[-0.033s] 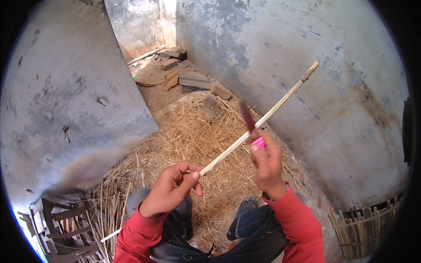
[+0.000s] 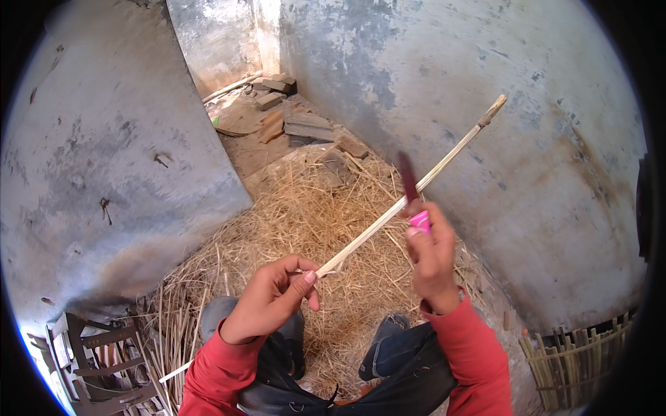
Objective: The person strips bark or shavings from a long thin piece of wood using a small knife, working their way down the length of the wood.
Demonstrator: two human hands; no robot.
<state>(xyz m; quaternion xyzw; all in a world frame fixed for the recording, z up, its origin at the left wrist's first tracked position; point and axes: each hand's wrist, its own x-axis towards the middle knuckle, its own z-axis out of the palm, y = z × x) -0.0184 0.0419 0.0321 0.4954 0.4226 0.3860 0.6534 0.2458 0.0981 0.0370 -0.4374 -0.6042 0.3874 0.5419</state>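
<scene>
A long, pale peeled stick (image 2: pixel 374 227) slants from lower left up to the right, with a rough brown end at the top. My left hand (image 2: pixel 274 295) pinches its lower end between thumb and fingers. Gripped in my right hand (image 2: pixel 433 260) is a knife (image 2: pixel 407 175) with a dark, blurred blade and a bright pink handle. The blade crosses the stick beyond its middle, pointing up and away; whether it touches the wood I cannot tell. A thin loose curl shows on the stick close to my left fingers.
Straw-like shavings (image 2: pixel 305 208) cover the floor between my legs and ahead. Bricks and tiles (image 2: pixel 309 127) lie by the far gap between grey walls (image 2: pixel 444 62). Thin sticks (image 2: pixel 177 308) and a dark slatted frame (image 2: pixel 104 371) stand at left; a slatted wooden piece (image 2: pixel 572 367) is at right.
My right hand and the knife have slid a little up and to the right along the stick. The left hand keeps its place; the stick's far end has shifted very slightly.
</scene>
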